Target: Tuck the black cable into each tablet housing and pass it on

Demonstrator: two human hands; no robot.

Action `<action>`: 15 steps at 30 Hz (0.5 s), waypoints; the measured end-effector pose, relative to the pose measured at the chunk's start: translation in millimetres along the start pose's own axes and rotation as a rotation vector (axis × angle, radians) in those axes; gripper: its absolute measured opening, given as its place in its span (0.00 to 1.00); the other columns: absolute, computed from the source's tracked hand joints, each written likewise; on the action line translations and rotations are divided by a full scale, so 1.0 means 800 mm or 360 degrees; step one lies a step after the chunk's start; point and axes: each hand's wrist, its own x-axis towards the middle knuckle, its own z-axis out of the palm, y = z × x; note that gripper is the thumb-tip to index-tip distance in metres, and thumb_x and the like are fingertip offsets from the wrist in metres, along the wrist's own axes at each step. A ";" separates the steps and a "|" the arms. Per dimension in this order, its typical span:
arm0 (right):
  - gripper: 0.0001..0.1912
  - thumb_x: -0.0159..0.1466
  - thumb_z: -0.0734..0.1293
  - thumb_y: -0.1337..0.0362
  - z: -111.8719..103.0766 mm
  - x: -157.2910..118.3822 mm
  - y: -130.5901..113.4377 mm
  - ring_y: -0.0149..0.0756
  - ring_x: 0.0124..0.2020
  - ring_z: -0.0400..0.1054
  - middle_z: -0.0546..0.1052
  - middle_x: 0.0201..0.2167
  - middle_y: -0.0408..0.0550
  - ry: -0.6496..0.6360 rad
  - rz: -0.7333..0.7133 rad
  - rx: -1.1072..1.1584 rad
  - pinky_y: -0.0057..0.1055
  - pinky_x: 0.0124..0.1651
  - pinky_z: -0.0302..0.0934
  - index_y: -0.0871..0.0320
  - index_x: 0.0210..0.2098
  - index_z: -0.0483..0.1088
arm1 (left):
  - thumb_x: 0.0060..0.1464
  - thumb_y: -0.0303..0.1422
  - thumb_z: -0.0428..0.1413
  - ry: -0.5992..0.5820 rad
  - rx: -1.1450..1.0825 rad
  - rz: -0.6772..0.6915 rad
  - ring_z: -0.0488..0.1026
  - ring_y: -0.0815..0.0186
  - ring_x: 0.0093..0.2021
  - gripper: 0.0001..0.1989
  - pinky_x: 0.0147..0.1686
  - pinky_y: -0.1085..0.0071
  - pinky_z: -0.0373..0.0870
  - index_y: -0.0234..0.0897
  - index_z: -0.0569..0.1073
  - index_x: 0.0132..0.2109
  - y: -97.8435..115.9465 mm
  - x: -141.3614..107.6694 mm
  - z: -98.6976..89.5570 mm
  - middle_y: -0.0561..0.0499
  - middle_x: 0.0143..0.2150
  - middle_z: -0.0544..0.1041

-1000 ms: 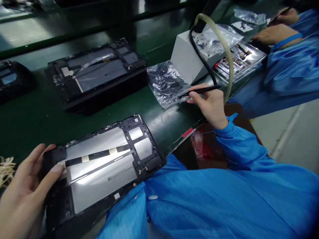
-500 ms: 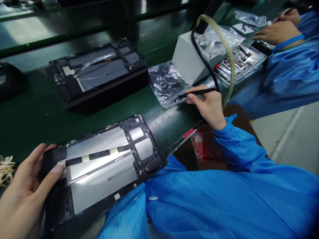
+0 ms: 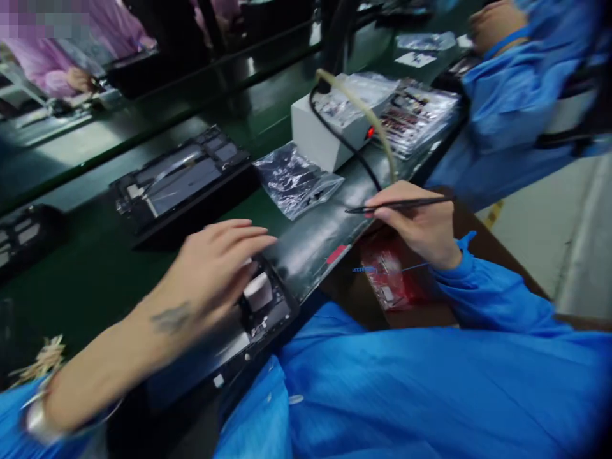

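Note:
My left hand (image 3: 215, 268) is over the opened tablet (image 3: 282, 303), its fingers stretched out and slightly smeared by motion. It covers much of the tablet; whether the fingertips touch it I cannot tell. The tablet's black frame, silver battery part and a pale rectangular piece near its right end still show. In my right hand (image 3: 421, 220) I pinch slim black tweezers (image 3: 406, 204), the tip pointing left above the bench edge. Just beyond that tip lies a clear plastic bag (image 3: 296, 182) with small dark pieces at its opening.
Another opened tablet (image 3: 182, 178) rests on a dark block behind. A white box (image 3: 315, 131) with a hose and cable carries more bags, beside a tray of parts (image 3: 415, 118). A co-worker's blue sleeve (image 3: 521, 89) is at right. Red plastic (image 3: 396, 280) sits below the bench edge.
My left hand has let go of the tablet's left end and moved right, over it. My right hand has drawn the tweezers away from the bag. The view has shifted.

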 end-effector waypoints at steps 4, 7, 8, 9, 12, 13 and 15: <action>0.09 0.61 0.79 0.63 -0.079 -0.038 -0.012 0.39 0.34 0.80 0.84 0.34 0.43 0.0086 -0.0273 -0.0350 0.37 0.38 0.76 0.47 0.42 0.84 | 0.69 0.24 0.47 -0.0280 0.0178 0.0782 0.68 0.47 0.68 0.19 0.66 0.50 0.67 0.32 0.75 0.60 0.045 0.162 0.053 0.40 0.63 0.76; 0.12 0.58 0.80 0.63 -0.114 -0.074 0.006 0.42 0.36 0.79 0.84 0.34 0.44 0.0578 -0.0188 -0.0556 0.40 0.42 0.75 0.44 0.42 0.84 | 0.70 0.24 0.47 -0.0328 -0.0081 0.0952 0.65 0.51 0.71 0.21 0.71 0.52 0.61 0.30 0.70 0.66 0.099 0.263 0.097 0.39 0.68 0.72; 0.11 0.61 0.78 0.63 -0.120 -0.085 0.016 0.42 0.39 0.79 0.84 0.37 0.46 0.0776 -0.0126 -0.0572 0.42 0.45 0.75 0.44 0.44 0.84 | 0.70 0.25 0.47 -0.0288 -0.0293 0.0886 0.65 0.55 0.72 0.23 0.72 0.55 0.61 0.31 0.66 0.69 0.118 0.289 0.111 0.40 0.71 0.69; 0.10 0.65 0.75 0.61 -0.125 -0.095 0.028 0.43 0.40 0.78 0.83 0.40 0.48 0.0944 -0.0044 -0.0549 0.44 0.47 0.74 0.44 0.47 0.82 | 0.70 0.25 0.48 -0.0270 -0.0511 0.0773 0.63 0.57 0.73 0.26 0.73 0.57 0.60 0.33 0.61 0.72 0.135 0.310 0.124 0.40 0.73 0.65; 0.14 0.74 0.63 0.49 -0.140 -0.114 0.062 0.44 0.40 0.77 0.82 0.42 0.51 0.1204 0.0314 -0.0358 0.48 0.46 0.75 0.42 0.52 0.77 | 0.70 0.28 0.50 -0.0390 -0.1043 0.0408 0.63 0.60 0.74 0.31 0.74 0.61 0.61 0.28 0.52 0.75 0.174 0.339 0.157 0.36 0.74 0.63; 0.18 0.74 0.61 0.44 -0.146 -0.117 0.072 0.45 0.42 0.77 0.82 0.41 0.51 0.1202 0.0449 -0.0283 0.49 0.47 0.75 0.41 0.51 0.76 | 0.70 0.28 0.50 -0.0457 -0.1147 0.0333 0.64 0.59 0.73 0.32 0.73 0.61 0.61 0.26 0.52 0.75 0.180 0.338 0.165 0.34 0.73 0.65; 0.22 0.71 0.59 0.36 -0.157 -0.120 0.087 0.49 0.49 0.76 0.83 0.39 0.51 0.1140 0.0683 -0.0157 0.53 0.55 0.74 0.38 0.47 0.77 | 0.69 0.28 0.52 -0.0579 -0.1299 0.0225 0.66 0.55 0.72 0.33 0.73 0.59 0.62 0.25 0.51 0.75 0.184 0.327 0.174 0.32 0.71 0.67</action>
